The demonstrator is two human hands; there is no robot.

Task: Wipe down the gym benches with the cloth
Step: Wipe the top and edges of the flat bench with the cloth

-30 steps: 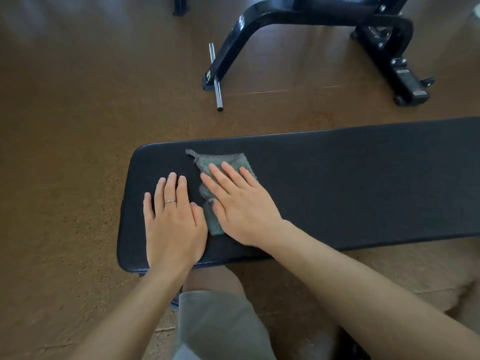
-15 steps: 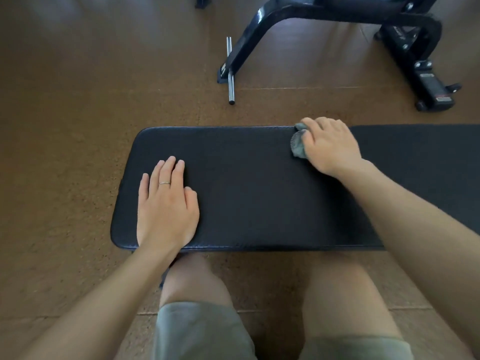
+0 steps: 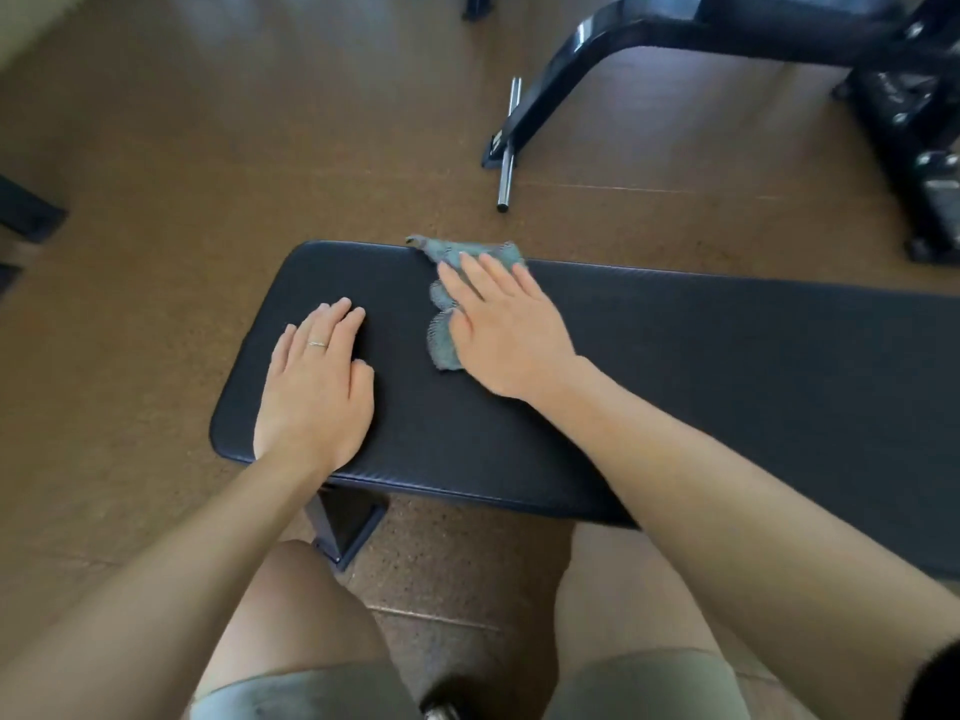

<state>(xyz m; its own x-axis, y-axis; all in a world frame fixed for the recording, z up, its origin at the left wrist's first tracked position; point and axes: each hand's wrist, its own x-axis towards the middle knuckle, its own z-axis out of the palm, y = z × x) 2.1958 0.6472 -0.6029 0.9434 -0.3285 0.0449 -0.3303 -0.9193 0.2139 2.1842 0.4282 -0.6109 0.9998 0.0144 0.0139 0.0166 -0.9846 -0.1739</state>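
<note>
A black padded gym bench point(image 3: 701, 366) runs across the view from centre left to the right edge. A grey-green cloth point(image 3: 447, 324) lies on its far half, one corner reaching the back edge. My right hand point(image 3: 509, 330) presses flat on the cloth with straight fingers, covering much of it. My left hand point(image 3: 317, 387), wearing a ring, rests flat on the bench's left end near the front edge, apart from the cloth.
Brown cork-like floor surrounds the bench. A second black machine frame point(image 3: 649, 39) stands at the back right, with a chrome bar point(image 3: 508, 148) at its foot. The bench's foot point(image 3: 345, 527) shows below its front edge, by my knees.
My right hand has slid the cloth leftward along the far part of the bench, and its fingers went from curled over the cloth to flat on it. My left hand stayed put.
</note>
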